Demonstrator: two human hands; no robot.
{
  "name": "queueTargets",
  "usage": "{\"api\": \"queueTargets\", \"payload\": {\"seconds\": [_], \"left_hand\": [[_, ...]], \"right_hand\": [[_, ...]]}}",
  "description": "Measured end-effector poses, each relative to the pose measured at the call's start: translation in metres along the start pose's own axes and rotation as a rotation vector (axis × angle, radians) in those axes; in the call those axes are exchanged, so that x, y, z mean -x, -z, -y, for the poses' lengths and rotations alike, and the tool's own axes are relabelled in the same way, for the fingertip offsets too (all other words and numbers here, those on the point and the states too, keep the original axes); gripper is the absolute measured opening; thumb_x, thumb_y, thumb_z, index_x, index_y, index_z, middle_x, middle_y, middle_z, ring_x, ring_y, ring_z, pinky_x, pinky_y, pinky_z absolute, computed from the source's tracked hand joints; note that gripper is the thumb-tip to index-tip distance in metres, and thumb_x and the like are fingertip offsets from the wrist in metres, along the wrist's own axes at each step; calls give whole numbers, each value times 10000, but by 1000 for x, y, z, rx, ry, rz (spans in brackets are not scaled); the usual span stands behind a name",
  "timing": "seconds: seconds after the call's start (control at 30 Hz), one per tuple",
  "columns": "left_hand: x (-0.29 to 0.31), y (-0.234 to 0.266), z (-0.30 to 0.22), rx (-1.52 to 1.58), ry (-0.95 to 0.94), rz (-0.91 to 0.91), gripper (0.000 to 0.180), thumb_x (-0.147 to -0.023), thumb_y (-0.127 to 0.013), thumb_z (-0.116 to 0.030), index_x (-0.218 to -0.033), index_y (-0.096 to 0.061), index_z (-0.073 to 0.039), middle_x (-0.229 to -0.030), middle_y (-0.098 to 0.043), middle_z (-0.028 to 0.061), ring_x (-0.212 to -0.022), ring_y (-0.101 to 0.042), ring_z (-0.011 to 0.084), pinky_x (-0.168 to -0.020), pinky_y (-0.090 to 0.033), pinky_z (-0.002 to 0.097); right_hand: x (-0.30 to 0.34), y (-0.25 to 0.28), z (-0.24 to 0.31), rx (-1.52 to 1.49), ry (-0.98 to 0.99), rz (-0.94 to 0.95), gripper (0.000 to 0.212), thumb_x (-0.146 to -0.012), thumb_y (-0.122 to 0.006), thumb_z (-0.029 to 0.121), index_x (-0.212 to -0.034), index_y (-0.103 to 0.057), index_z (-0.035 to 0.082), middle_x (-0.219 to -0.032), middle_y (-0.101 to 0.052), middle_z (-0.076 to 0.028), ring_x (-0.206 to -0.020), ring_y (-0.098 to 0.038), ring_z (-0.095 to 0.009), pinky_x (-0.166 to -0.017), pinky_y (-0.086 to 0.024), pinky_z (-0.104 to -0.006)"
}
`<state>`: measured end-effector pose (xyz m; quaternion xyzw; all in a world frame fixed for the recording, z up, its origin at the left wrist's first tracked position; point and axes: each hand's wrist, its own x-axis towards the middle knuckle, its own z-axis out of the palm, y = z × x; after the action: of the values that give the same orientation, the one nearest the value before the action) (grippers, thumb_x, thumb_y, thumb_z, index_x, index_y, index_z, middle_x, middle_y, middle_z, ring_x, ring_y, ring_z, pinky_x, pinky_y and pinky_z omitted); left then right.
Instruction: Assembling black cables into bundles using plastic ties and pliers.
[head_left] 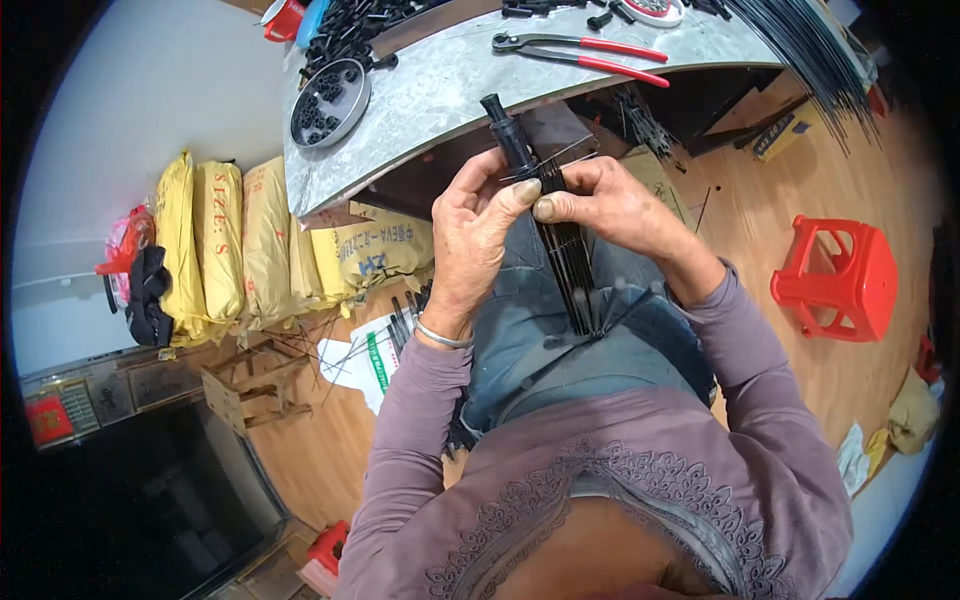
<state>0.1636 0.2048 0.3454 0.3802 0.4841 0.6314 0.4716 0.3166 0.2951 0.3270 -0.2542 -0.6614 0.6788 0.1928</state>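
Note:
Over my lap, just in front of the table edge, my two hands hold a black umbrella frame (568, 262). Its thin ribs are bundled together and slant down onto my jeans, while the thick black plastic end points up toward the table. My left hand (465, 220) is closed around the frame just below that plastic part, thumb pressed on it. From the other side, my right hand (625, 205) pinches at the top of the ribs, its thumb tip close to the left thumb. One thin rod sticks out sideways above the right fingers. The fingertips behind the frame are hidden.
Red-handled pliers (620, 47) lie on the grey table (420, 95). A round tray (350, 108) holds small black parts, near a heap of black pieces (350, 30). Long black rods (800, 50) overhang the right corner. Yellow sacks (220, 240) stand left, a red stool (850, 275) right.

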Motion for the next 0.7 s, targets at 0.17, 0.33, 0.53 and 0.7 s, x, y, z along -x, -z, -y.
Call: {"api": "queueTargets", "payload": {"seconds": [0.17,0.33,0.53,0.7], "left_hand": [[-2,0,6,53,-11,41,328,-845,-674,-62,-1148,-595,36,-1030,-629,47,-939,-589,112,-859,-472,252],[-5,-3,11,147,-7,146,360,-854,-682,-116,-1168,-588,32,-1008,-612,19,-959,-573,106,-897,-438,253],[-14,8,16,-15,-17,229,425,-855,-696,-211,-1181,-575,34,-1068,-568,14,-960,-568,114,-894,-439,270],[-32,20,-7,-231,23,401,389,-830,-706,-198,-1152,-603,-5,-1217,-500,54,-985,-576,146,-836,-487,283]], "right_hand": [[-4,7,-16,-147,-84,29,315,-782,-753,359,-736,-647,65,-605,-504,61,-537,-426,-41,-481,-334,-216],[-8,10,-30,-470,-122,201,360,-720,-803,419,-770,-656,94,-647,-532,69,-561,-444,-30,-514,-335,-185],[-9,0,-39,-605,-21,218,404,-790,-757,339,-1027,-628,38,-824,-626,-16,-770,-614,-102,-654,-506,-243],[7,-17,-18,-824,41,72,258,-857,-688,178,-1060,-630,29,-916,-632,-28,-781,-628,-107,-646,-576,-266]]}}
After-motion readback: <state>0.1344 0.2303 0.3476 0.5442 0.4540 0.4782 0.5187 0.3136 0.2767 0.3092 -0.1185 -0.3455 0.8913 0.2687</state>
